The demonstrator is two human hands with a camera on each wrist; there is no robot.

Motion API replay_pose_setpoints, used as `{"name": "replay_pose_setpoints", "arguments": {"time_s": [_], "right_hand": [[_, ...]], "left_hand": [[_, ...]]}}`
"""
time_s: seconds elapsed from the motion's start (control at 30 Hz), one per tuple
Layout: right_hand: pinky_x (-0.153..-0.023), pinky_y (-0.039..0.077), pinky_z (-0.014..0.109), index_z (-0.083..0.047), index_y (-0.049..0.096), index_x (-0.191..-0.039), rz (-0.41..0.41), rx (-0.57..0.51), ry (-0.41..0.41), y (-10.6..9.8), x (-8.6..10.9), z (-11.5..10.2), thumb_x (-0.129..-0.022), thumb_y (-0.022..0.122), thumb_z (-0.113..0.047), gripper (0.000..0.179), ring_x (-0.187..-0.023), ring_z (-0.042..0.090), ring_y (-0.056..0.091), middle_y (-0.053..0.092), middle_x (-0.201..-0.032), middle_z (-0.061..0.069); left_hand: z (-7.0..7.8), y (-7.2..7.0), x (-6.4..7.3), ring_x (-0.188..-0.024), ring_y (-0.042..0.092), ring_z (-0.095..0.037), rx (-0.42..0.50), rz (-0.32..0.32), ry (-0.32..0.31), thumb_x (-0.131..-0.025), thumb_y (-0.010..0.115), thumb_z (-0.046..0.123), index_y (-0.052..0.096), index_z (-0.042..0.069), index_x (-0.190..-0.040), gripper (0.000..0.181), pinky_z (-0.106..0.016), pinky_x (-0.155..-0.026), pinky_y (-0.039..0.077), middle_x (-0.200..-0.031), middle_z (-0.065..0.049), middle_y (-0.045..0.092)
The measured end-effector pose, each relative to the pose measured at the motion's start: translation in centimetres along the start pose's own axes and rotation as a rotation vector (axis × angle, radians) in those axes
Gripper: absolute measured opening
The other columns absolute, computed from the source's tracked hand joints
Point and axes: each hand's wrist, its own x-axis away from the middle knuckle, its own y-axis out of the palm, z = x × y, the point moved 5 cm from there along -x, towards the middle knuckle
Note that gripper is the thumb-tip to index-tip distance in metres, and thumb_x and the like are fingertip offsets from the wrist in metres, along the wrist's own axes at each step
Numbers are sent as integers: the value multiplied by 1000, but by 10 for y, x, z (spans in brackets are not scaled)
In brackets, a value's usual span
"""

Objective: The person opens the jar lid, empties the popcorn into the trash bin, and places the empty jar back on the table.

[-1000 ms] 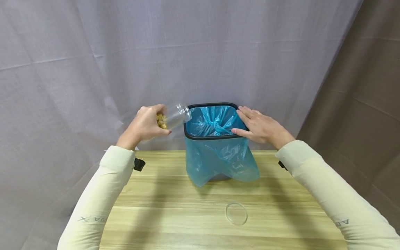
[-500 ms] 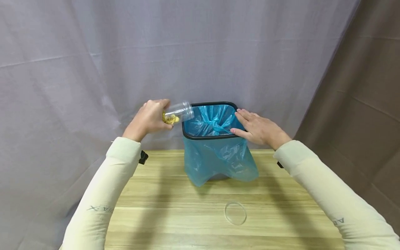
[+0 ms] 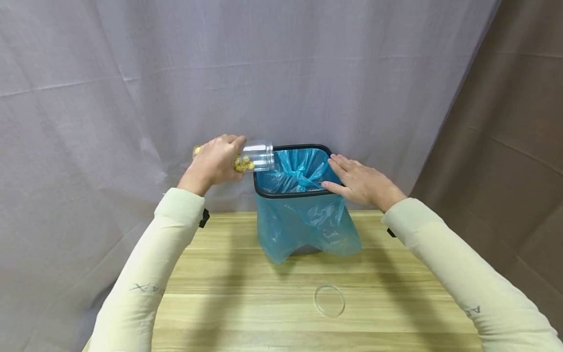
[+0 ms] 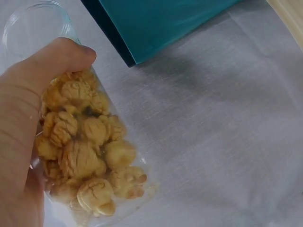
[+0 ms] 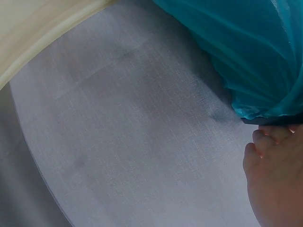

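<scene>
In the head view my left hand (image 3: 216, 161) grips a clear plastic jar (image 3: 259, 155) laid nearly on its side. Its open mouth points right, over the left rim of a trash bin (image 3: 299, 195). Yellow popcorn (image 4: 90, 146) fills much of the jar's lower part in the left wrist view. A blue bag (image 3: 308, 222) lines the bin and hangs down over its outside, with a twisted knot inside. My right hand (image 3: 362, 181) rests on the bin's right rim with fingers fairly straight; in the right wrist view its fingertips touch the dark rim.
A thin clear ring (image 3: 329, 300) lies on the wooden table (image 3: 272, 322) in front of the bin. Behind the table hangs a grey curtain (image 3: 281, 73), and a brown cloth (image 3: 506, 161) hangs at the right.
My left hand has moved right and tipped the jar closer to level, bringing its mouth over the bin's rim. Popcorn has slid along the jar toward the mouth. The right hand stays at the rim.
</scene>
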Motion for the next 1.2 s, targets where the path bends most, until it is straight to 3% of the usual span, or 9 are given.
{"name": "replay_pose_setpoints", "arguments": {"time_s": [0.17,0.53,1.2], "right_hand": [[-134,16,59,-3,12,-168,1,-7,2,0,0,-1,-107,30,-68,91,-165,40,12,9,-178,20],[-134,17,58,-3,13,-168,13,-9,-4,0,0,-1,-107,30,-70,92,-165,39,12,10,-178,20],[-133,19,58,-3,14,-168,20,-8,4,-1,1,-3,-108,31,-67,90,-165,39,13,11,-178,20]], "left_hand": [[1,0,-2,-122,66,-42,-36,3,35,-71,93,20,58,4,-136,75,-57,-101,58,-138,-18,68],[10,-4,-2,-125,66,-41,-189,59,191,-71,96,21,58,-2,-135,78,-53,-113,52,-134,-22,70],[22,-6,-7,-124,67,-40,-333,109,326,-72,95,16,59,-2,-137,76,-50,-116,51,-131,-21,70]]}}
